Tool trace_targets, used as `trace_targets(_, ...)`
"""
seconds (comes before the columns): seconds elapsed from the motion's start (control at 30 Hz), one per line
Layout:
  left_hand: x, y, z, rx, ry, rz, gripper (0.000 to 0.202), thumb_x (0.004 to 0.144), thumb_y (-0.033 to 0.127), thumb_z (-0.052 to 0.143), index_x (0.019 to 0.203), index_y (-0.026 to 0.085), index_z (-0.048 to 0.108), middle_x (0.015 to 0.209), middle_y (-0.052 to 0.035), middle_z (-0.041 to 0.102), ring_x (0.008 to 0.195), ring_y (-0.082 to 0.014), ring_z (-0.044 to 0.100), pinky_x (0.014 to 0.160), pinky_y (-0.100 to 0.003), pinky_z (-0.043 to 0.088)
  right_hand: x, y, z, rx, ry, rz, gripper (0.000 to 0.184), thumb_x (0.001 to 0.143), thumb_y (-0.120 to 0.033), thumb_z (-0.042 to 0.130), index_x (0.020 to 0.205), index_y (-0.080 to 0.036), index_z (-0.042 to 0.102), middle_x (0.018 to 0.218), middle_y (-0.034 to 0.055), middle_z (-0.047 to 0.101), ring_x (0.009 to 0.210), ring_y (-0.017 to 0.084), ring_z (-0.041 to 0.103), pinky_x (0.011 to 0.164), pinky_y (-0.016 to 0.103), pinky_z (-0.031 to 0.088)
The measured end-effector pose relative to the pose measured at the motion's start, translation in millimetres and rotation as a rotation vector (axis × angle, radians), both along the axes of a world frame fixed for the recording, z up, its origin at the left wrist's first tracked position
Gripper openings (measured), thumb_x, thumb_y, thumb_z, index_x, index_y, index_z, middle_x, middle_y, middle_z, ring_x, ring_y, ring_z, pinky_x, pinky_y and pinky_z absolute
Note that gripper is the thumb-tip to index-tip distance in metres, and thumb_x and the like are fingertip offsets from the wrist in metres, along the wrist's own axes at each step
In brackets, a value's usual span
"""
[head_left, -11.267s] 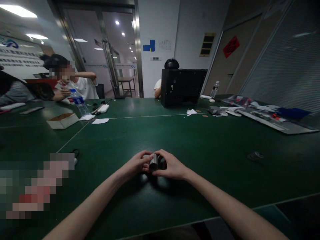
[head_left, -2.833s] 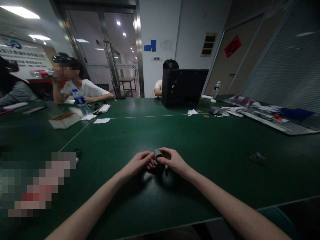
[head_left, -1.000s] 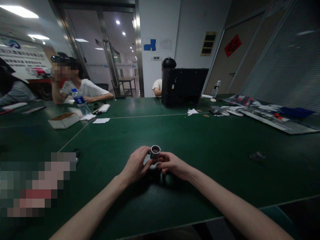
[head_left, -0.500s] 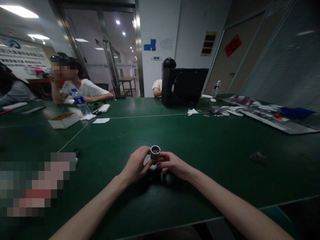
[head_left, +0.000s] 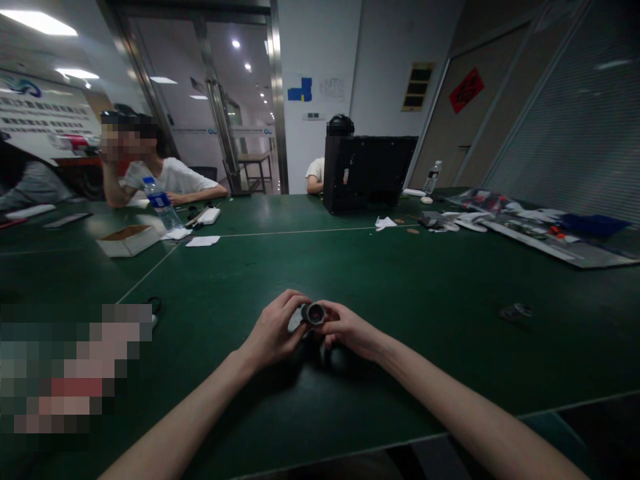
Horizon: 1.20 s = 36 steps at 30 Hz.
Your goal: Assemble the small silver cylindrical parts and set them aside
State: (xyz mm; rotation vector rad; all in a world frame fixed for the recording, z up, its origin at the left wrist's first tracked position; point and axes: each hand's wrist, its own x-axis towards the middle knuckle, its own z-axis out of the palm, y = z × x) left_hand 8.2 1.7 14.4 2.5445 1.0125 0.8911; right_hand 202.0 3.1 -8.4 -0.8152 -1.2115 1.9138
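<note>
Cylinder (head_left: 315, 315), clamped in grip of left hand (head_left: 280, 325) and right hand (head_left: 345, 325), sides mostly hidden, interior unclear

1 black case (head_left: 373, 175). Left of case: 1 blue-capped bottle (head_left: 160, 201), 1 box (head_left: 123, 247). Right of case: 1 white-capped bottle (head_left: 433, 177). Front of case: 1 left hand (head_left: 276, 327), 1 right hand (head_left: 349, 327), 1 cylinder (head_left: 316, 314).

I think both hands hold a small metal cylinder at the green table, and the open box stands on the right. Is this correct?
Not quite: the head view shows the open box on the left. The left hand and right hand do hold the metal cylinder at the table.
</note>
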Motion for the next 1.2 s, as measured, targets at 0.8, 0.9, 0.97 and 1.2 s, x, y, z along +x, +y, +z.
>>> trace_targets(0.8,-3,3,-6.3,-0.005,-0.002,0.078,0.053,0.083,0.017,0.054,0.133,0.021,0.034,0.116,-0.0093,0.058,0.100,-0.0212,0.058,0.089,-0.038,0.048,1,1,-1.0,0.028,-0.070,0.023,0.042,0.062,-0.025,0.077,0.099,-0.013,0.062,0.088,0.0041,0.061,0.065,0.008,0.053,0.049,0.016,0.041)
trace_targets(0.9,-3,3,-5.8,-0.004,0.000,0.091,0.051,0.084,0.018,0.053,0.132,0.022,0.036,0.116,-0.0091,0.058,0.099,-0.0210,0.058,0.087,-0.038,0.049,2,1,0.7,0.008,-0.046,0.030,0.044,0.061,-0.025,0.079,0.100,-0.013,0.063,0.094,0.0061,0.063,0.066,0.008,0.054,0.050,0.017,0.042)
trace_targets(0.97,-3,4,-6.0,-0.003,-0.008,0.104,0.049,0.084,0.018,0.053,0.131,0.020,0.037,0.115,-0.0098,0.058,0.098,-0.0212,0.058,0.087,-0.038,0.049,2,0,1.6,0.002,-0.027,0.030,0.044,0.060,-0.025,0.079,0.100,-0.013,0.063,0.097,0.0073,0.063,0.067,0.009,0.055,0.050,0.018,0.043)
trace_targets(1.2,-3,8,-12.1,-0.057,-0.074,0.177,0.042,0.084,0.021,0.054,0.123,0.021,0.038,0.108,-0.0087,0.060,0.095,-0.0212,0.060,0.085,-0.036,0.048,1,3,-3.6,-0.001,-0.009,-0.039,0.044,0.063,-0.024,0.077,0.103,-0.013,0.062,0.096,0.0070,0.065,0.067,0.010,0.059,0.047,0.016,0.045)
